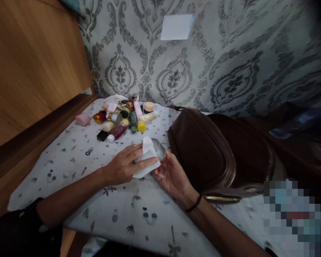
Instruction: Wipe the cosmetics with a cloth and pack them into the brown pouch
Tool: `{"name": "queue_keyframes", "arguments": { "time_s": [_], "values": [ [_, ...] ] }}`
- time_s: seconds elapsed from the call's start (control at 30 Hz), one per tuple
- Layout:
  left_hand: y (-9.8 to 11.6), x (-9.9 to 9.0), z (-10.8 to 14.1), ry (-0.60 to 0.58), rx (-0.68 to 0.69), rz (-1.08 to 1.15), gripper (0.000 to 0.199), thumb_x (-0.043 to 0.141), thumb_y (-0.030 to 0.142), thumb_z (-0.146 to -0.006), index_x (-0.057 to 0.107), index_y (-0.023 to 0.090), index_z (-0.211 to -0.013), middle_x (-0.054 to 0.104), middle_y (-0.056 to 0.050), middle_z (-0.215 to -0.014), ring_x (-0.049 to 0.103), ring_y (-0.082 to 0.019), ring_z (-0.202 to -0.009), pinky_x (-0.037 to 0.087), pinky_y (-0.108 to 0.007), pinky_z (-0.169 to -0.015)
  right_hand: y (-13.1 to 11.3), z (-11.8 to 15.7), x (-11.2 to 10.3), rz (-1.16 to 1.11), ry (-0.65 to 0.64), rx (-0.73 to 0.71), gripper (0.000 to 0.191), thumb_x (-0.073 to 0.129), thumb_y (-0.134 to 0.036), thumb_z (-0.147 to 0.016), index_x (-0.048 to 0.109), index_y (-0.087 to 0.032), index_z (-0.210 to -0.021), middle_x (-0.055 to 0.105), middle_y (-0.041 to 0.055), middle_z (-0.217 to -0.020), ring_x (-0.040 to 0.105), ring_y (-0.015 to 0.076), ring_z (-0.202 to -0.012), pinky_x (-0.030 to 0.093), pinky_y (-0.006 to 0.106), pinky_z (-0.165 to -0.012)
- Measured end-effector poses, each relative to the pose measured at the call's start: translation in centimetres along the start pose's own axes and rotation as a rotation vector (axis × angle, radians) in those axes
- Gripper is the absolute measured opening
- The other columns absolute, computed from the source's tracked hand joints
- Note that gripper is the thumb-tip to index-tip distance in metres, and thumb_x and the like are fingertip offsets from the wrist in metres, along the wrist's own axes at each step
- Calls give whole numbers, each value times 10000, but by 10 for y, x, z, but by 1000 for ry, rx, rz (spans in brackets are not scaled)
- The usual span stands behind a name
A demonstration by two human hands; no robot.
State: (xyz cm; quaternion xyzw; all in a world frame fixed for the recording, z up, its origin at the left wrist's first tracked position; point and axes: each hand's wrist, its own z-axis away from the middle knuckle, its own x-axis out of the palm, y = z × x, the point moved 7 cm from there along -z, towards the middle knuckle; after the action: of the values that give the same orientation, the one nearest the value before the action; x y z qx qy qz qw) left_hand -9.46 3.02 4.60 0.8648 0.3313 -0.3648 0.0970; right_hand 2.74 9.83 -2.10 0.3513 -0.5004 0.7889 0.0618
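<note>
Evidently, a hold shared from two sides.
Toiletries (118, 131) lie heaped at eleven o'clock on the table (171, 221), within easy reach; the left hand (120, 167) grasps a white cloth (148, 150), fingers spread, seemingly to keep it snug against a silvery jar (158, 147) mid-table; the right hand (175, 177), palm up, grasps the jar near its amber edge at four o'clock, likely bracing it against that pressure; a brown bag (200, 142) slumps at three o'clock.

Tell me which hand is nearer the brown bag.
Right. The right hand is close beside the bag; the left hand is farther left, holding a white cloth.
</note>
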Motion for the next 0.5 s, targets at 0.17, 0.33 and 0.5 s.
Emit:
{"name": "queue_keyframes", "arguments": {
  "time_s": [0.17,0.33,0.5],
  "values": [
    [4,4,0,-63,14,-33,522,434,406,-1013,444,111,-1443,592,-202,-1276,501,-353,-1331,449,-525,-1093,-1,1,3,89,-46,-47,223,639,-466,-855,634,-244,-834,674,-18,-742,601,128,-578,553,227,-536],
    [3,9,2,-102,-46,-1,700,398,552,-999,314,96,-1522,553,-242,-1353,434,-390,-1396,407,-555,-1119,0,-1,0,165,-44,-80,244,590,-488,-874,637,-249,-873,694,0,-815,616,147,-621,568,263,-585],
    [1,16,5,-129,-164,66,786,396,532,-1003,87,121,-1598,458,-270,-1465,417,-395,-1407,397,-565,-1129,3,-3,-3,157,-24,-80,267,607,-511,-853,635,-246,-868,679,6,-769,607,152,-621,557,258,-577]
  ]
}}
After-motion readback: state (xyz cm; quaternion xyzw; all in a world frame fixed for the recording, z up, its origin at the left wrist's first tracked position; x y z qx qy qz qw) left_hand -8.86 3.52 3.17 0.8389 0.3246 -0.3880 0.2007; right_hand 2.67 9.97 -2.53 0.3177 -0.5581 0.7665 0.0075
